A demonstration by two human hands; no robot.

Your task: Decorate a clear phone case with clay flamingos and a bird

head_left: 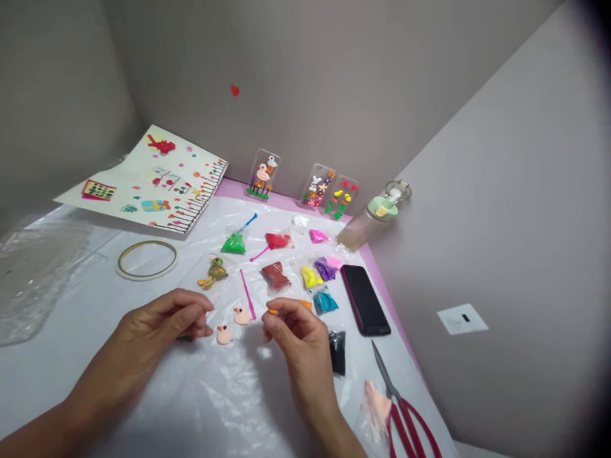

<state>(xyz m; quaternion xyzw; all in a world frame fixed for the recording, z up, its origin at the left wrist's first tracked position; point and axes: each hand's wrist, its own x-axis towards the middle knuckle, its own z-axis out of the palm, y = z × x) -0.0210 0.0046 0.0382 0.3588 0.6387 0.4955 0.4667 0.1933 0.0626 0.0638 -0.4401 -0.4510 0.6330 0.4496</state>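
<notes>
My right hand (298, 337) is closed in a pinch, and a small bit of orange clay (273, 312) shows at its thumb and fingertips. Across from it, my left hand (167, 321) hovers with fingers curled and thumb against them; whatever they hold, if anything, is hidden. Between the hands lie two flat pale-pink clay ducks, one upper (242, 315) and one lower (224, 334), each with a dark eye and orange beak. A pink modelling tool (247, 294) rests just above them. Behind my right fingers, an orange clay packet (306, 305) is partly covered.
Several clay packets, including green (233, 242), brown (275, 276) and black (338, 353), lie about. A phone (365, 299) and red-handled scissors (403, 407) are at right. Decorated clear cases (263, 173) lean on the wall beside a bottle (367, 222). Tape roll (119, 270) lies left.
</notes>
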